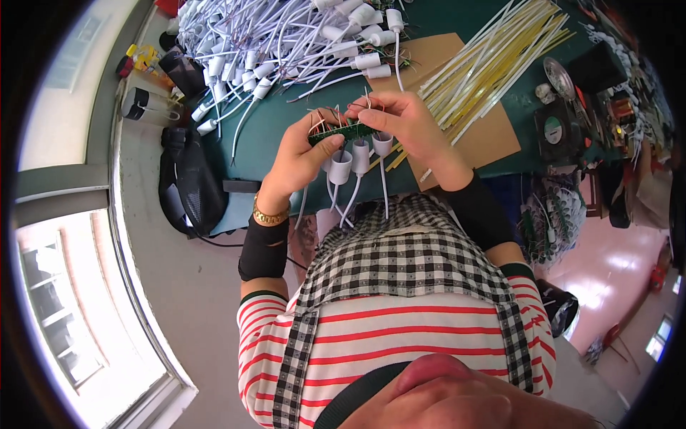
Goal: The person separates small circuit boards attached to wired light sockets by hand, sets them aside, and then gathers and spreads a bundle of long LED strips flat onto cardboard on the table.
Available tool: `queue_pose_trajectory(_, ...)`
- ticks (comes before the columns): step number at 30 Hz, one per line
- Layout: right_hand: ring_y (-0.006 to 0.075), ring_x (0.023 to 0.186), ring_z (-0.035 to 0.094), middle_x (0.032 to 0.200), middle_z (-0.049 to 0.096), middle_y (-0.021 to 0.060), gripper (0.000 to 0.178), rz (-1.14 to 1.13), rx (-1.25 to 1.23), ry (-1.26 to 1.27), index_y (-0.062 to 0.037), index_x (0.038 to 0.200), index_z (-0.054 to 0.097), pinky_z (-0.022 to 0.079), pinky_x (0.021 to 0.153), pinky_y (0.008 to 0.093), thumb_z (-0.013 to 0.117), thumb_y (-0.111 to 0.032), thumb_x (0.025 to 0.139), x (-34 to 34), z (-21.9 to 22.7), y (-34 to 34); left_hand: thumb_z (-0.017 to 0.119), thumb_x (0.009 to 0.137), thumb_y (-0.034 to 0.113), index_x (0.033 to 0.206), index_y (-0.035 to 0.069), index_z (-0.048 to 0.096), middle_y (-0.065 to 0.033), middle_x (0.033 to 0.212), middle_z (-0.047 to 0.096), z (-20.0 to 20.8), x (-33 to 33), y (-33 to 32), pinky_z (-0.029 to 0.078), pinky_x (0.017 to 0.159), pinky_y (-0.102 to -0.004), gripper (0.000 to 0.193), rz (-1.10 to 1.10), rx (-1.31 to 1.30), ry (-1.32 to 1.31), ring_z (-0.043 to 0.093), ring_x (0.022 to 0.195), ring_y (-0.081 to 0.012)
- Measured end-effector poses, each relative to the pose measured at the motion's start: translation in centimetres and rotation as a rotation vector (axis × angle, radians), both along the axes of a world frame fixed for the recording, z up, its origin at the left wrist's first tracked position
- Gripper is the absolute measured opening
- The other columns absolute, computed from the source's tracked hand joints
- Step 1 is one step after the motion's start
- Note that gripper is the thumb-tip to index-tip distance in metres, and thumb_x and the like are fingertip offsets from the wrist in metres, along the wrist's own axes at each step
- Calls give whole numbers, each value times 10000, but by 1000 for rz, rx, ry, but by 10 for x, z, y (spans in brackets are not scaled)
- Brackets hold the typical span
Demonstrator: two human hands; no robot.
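My left hand (300, 154) and my right hand (404, 121) together hold a small green circuit board (343, 131) with thin red and white wires on its top. The left thumb presses on the board's left end; the right fingers pinch its right end. Three white cylindrical sockets (359, 156) with white leads hang below the board, in front of my checked apron. A gold bracelet (270, 214) sits on my left wrist, and black sleeves cover both forearms.
A green table (257, 146) carries a big heap of white corded sockets (279, 43) at the back left, a bundle of yellow and white tubes (493, 61) on brown cardboard (493, 139), and tools with small parts (564, 107) at right. A black bag (189, 186) hangs at the table's left.
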State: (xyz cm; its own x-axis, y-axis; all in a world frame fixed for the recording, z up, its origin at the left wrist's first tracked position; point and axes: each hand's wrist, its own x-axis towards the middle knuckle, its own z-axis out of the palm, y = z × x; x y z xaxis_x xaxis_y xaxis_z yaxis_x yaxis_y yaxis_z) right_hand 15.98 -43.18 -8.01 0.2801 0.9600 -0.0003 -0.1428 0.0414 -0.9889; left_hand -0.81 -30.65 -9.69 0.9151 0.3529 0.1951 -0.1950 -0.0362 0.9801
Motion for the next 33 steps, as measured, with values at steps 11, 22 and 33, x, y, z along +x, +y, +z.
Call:
queue_pose_trajectory(11, 239, 938, 617, 944, 640, 152, 177, 22, 626, -161, 31, 901, 617, 453, 896, 342, 591, -143, 882, -4, 7, -9, 675, 829, 93, 965, -31, 619, -3, 739, 625, 7, 6, -14, 422, 572, -191, 193, 72, -29, 124, 521, 638, -35)
queue_pose_trajectory(22, 63, 730, 481, 814, 565, -6, 267, 14, 71, -200, -31, 1045, 552, 406, 656, 220, 548, -270, 926, -5, -6, -9, 670, 831, 102, 991, -34, 633, -41, 814, 661, 11, 17, -19, 475, 635, -191, 214, 140, -307, -16, 601, 704, -69)
queue_pose_trajectory(33, 146, 666, 570, 753, 602, 71, 191, -412, 221, -344, 15, 897, 572, 449, 610, 274, 596, -174, 887, -17, -23, 13, 649, 834, 67, 974, -39, 634, -39, 838, 651, -8, 36, -30, 477, 638, -205, 176, 438, -163, -76, 585, 696, -72)
